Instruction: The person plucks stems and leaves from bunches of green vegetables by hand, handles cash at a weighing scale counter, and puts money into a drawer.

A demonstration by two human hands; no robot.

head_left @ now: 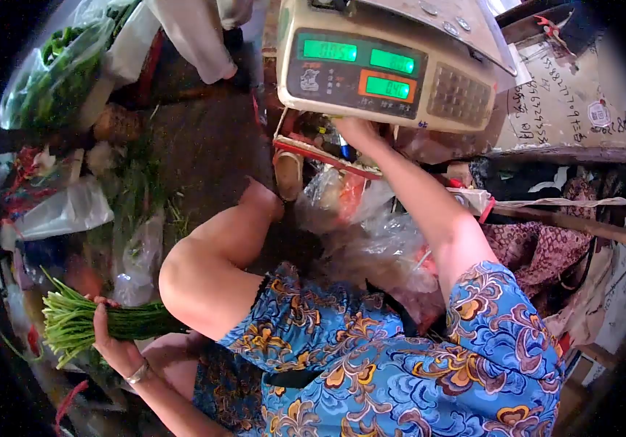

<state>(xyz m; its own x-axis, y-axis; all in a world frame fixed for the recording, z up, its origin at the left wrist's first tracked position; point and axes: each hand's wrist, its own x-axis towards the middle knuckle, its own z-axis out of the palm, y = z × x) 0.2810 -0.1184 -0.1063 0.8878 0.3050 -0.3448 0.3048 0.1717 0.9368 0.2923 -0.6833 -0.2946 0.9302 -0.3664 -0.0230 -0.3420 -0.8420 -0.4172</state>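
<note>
A bunch of green vegetable stalks [76,320] lies sideways by my knee, its cut ends pointing left. My left hand [113,346] is wrapped around it, with a bracelet at the wrist. Just beneath the front of a digital scale [389,102] with lit green displays is my right hand [357,132]. It reaches into a red-edged box [313,149] that holds small items, among them something blue. The scale and the hand itself hide most of the right fingers, so what they touch does not show.
Crumpled clear plastic bags [371,226] hang below the box. Bagged green vegetables [54,80] stand at upper left, with loose greens [135,175] on the floor. Another person's leg [196,36] is at the top. Cardboard with handwriting [568,102] lies right of the scale.
</note>
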